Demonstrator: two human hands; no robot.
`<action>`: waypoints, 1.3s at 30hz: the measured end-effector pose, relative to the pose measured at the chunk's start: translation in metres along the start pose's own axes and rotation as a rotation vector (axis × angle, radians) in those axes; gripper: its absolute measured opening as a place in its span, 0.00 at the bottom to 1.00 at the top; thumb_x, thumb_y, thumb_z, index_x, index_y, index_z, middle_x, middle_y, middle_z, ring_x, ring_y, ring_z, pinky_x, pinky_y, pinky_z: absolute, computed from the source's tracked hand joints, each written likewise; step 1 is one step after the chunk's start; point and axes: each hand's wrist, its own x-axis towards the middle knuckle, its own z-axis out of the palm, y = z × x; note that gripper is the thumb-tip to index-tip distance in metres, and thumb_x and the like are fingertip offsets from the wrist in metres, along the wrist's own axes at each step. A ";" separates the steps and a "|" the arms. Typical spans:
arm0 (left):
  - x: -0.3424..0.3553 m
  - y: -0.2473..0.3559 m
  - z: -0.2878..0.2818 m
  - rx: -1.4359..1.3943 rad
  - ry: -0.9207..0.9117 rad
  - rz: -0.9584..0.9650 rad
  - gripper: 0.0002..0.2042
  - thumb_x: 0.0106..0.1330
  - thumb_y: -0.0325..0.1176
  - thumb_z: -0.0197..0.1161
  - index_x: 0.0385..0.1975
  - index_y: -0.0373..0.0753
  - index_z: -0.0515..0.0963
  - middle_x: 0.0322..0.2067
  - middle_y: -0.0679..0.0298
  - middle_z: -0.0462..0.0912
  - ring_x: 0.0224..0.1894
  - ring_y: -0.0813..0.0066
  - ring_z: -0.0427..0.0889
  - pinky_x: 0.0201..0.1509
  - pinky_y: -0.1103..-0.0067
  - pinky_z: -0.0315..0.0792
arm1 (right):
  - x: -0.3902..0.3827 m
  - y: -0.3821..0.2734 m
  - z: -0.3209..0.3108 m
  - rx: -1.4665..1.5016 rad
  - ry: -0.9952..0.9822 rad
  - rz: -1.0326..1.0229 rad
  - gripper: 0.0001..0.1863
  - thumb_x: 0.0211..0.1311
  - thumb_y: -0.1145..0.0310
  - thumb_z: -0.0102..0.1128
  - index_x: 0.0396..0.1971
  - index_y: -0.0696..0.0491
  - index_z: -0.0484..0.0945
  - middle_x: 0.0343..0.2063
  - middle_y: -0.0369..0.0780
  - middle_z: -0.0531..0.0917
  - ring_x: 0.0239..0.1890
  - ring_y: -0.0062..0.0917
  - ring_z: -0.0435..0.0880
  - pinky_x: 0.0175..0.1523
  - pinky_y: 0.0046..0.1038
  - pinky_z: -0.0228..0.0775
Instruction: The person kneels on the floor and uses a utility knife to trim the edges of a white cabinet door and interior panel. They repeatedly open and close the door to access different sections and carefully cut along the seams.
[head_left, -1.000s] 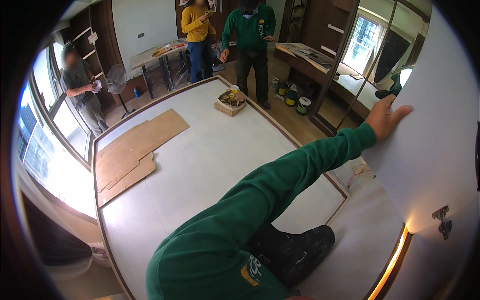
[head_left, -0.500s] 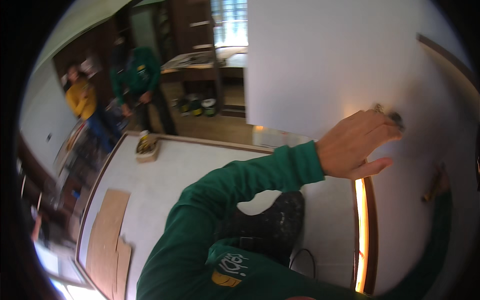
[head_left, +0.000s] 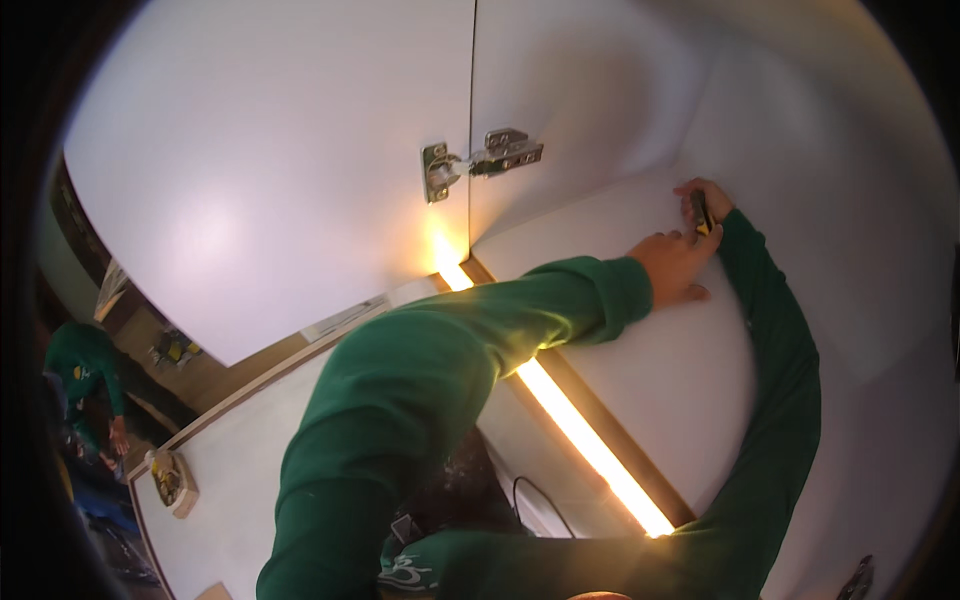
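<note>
My right hand (head_left: 714,196) is inside the white cabinet, closed round a small black-and-yellow hand tool (head_left: 703,214); its exact kind is too small to make out. Just in front of it, my left hand (head_left: 668,268) has its index finger stretched toward the tool and its thumb apart. It grips nothing that I can see. A metal hinge (head_left: 508,152) joins the white door (head_left: 270,150) to the cabinet's side wall, up and to the left of both hands. Below my left forearm runs a glowing light strip (head_left: 590,440) along the cabinet's front edge.
A second metal hinge (head_left: 857,580) shows at the lower right. On the white surface at left sits a small wooden box (head_left: 180,490) with loose items in it. Beyond that surface another person in a green top (head_left: 85,370) bends forward. A dark cable (head_left: 530,485) loops near my body.
My view has swung right into the cabinet. My left hand has left the hinge and come close to my right hand, which still holds the tool.
</note>
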 end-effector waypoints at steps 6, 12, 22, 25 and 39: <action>0.042 -0.011 0.025 -0.123 0.164 -0.070 0.15 0.75 0.37 0.63 0.52 0.32 0.77 0.28 0.47 0.86 0.31 0.45 0.87 0.40 0.57 0.81 | -0.004 -0.007 0.005 -0.064 0.050 0.072 0.14 0.72 0.58 0.62 0.43 0.54 0.77 0.26 0.34 0.77 0.25 0.19 0.76 0.30 0.21 0.73; 0.040 -0.035 0.021 -0.346 0.311 -0.044 0.07 0.71 0.28 0.63 0.43 0.33 0.78 0.25 0.47 0.85 0.31 0.45 0.87 0.40 0.56 0.81 | -0.016 -0.006 0.016 -0.005 -0.001 0.059 0.17 0.71 0.63 0.66 0.53 0.54 0.76 0.36 0.38 0.80 0.26 0.21 0.78 0.32 0.26 0.75; 0.029 -0.032 0.041 -0.175 0.046 0.036 0.20 0.66 0.43 0.70 0.48 0.31 0.82 0.47 0.47 0.81 0.52 0.50 0.83 0.52 0.58 0.77 | 0.021 -0.019 -0.003 -0.381 0.195 0.056 0.26 0.72 0.63 0.62 0.67 0.52 0.74 0.31 0.35 0.80 0.23 0.19 0.76 0.23 0.25 0.68; 0.027 -0.028 0.041 -0.174 -0.009 0.072 0.22 0.67 0.47 0.69 0.48 0.32 0.85 0.48 0.48 0.82 0.51 0.52 0.83 0.54 0.58 0.76 | 0.021 -0.020 0.001 -0.437 0.160 0.028 0.23 0.71 0.64 0.61 0.64 0.50 0.75 0.31 0.35 0.80 0.24 0.18 0.77 0.22 0.25 0.68; 0.025 -0.027 0.030 -0.109 -0.133 0.108 0.22 0.68 0.49 0.68 0.47 0.33 0.85 0.48 0.48 0.84 0.51 0.51 0.85 0.54 0.59 0.77 | 0.031 -0.026 0.006 -0.453 0.099 0.074 0.06 0.76 0.63 0.59 0.43 0.48 0.77 0.28 0.31 0.79 0.24 0.13 0.77 0.23 0.18 0.67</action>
